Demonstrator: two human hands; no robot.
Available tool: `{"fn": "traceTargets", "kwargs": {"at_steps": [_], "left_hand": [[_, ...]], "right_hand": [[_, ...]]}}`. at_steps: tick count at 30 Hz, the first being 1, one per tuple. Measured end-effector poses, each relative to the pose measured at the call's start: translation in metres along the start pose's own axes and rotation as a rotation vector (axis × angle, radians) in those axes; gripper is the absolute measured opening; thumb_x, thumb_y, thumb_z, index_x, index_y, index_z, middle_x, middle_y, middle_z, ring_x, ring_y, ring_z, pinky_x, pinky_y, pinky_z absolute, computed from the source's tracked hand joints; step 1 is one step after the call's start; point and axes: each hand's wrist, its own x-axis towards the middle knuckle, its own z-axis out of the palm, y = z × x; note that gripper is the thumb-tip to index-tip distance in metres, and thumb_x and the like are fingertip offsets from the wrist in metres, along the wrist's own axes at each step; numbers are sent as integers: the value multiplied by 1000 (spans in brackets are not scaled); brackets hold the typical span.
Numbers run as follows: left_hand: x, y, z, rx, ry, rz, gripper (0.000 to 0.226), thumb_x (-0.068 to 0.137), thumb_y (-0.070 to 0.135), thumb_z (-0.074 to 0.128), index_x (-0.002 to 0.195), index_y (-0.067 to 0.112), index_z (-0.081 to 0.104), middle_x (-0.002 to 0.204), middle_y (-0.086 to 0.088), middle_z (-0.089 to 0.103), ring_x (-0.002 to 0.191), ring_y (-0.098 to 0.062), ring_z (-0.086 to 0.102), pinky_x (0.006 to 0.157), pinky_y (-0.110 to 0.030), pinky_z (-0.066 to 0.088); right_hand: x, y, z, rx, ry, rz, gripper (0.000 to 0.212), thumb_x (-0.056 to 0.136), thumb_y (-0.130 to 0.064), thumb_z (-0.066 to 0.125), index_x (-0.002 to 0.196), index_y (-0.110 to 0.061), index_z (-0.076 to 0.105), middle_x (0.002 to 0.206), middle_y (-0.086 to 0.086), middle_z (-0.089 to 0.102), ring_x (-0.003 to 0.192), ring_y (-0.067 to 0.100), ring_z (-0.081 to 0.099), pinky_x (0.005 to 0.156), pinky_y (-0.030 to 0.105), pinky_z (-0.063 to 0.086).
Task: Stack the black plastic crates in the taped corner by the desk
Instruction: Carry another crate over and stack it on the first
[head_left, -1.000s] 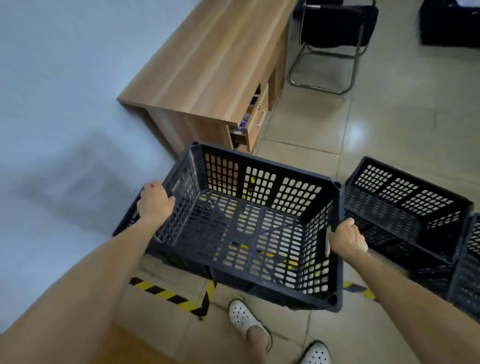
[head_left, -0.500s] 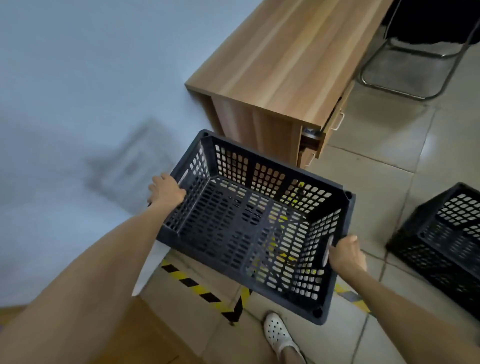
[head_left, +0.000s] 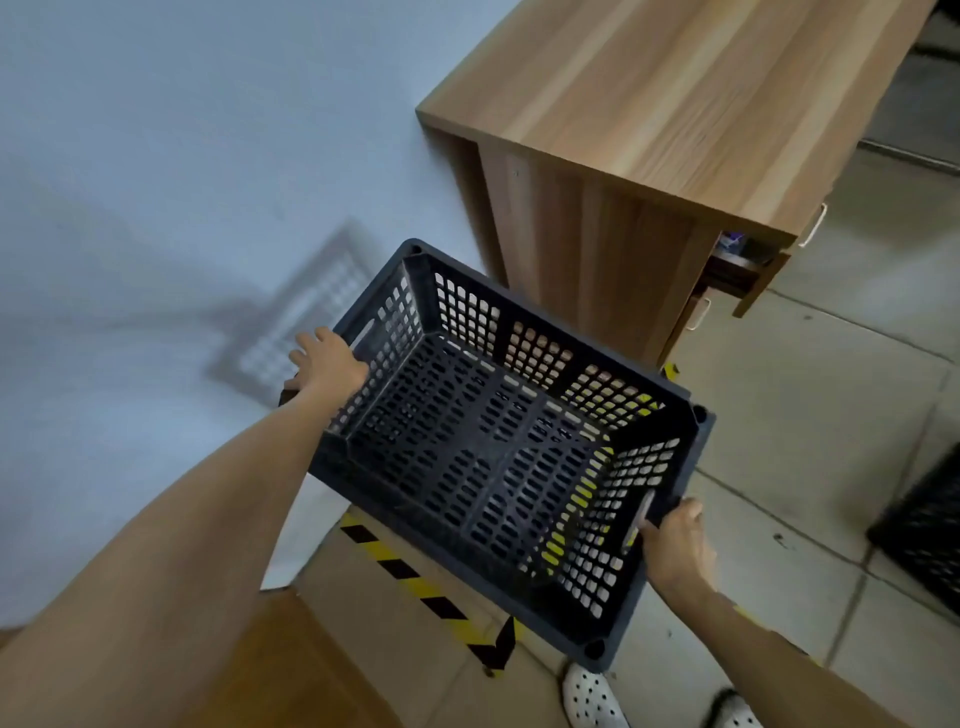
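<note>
I hold an empty black perforated plastic crate (head_left: 498, 447) in the air, tilted, over the corner between the pale wall and the wooden desk (head_left: 675, 104). My left hand (head_left: 327, 364) grips its left end near the wall. My right hand (head_left: 675, 545) grips the handle slot on its right end. Yellow-and-black floor tape (head_left: 415, 577) marks the corner below the crate and shows through its holes. Another black crate (head_left: 930, 530) sits on the floor at the right edge, mostly cut off.
The desk's side panel stands just behind the crate, with a drawer (head_left: 748, 270) partly pulled out on its right. The wall is close on the left, carrying the crate's shadow. My white shoes (head_left: 592, 699) are on the tiled floor below. A brown wooden surface (head_left: 291, 670) lies at lower left.
The crate has swung left and forward toward the wall and desk corner, now over the taped area. The view turned left, so the floor crates slid mostly out of view.
</note>
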Motion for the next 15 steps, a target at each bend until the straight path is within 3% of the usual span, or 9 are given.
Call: {"fn": "traceTargets", "kwargs": {"at_steps": [4, 7, 15], "left_hand": [[22, -6, 15, -8, -22, -7, 75, 91, 26, 66, 147, 2, 22, 151, -21, 18, 135, -44, 25, 104, -62, 33], [36, -10, 24, -16, -19, -13, 74, 89, 26, 67, 144, 0, 25, 147, -22, 22, 132, -44, 29, 103, -60, 36], [61, -13, 39, -56, -57, -37, 86, 86, 35, 72, 146, 0, 24, 151, -21, 19, 136, -44, 26, 107, -59, 33]], "right_hand": [[5, -5, 22, 29, -13, 0, 26, 96, -9, 55, 96, -6, 30, 118, 30, 52, 104, 48, 57, 74, 48, 47], [10, -10, 32, 9, -31, -2, 25, 97, -11, 54, 96, -4, 30, 115, 29, 54, 99, 46, 59, 64, 39, 40], [26, -33, 34, -70, -42, 53, 19, 98, -8, 48, 102, -5, 29, 125, 25, 51, 106, 45, 57, 69, 37, 36]]}}
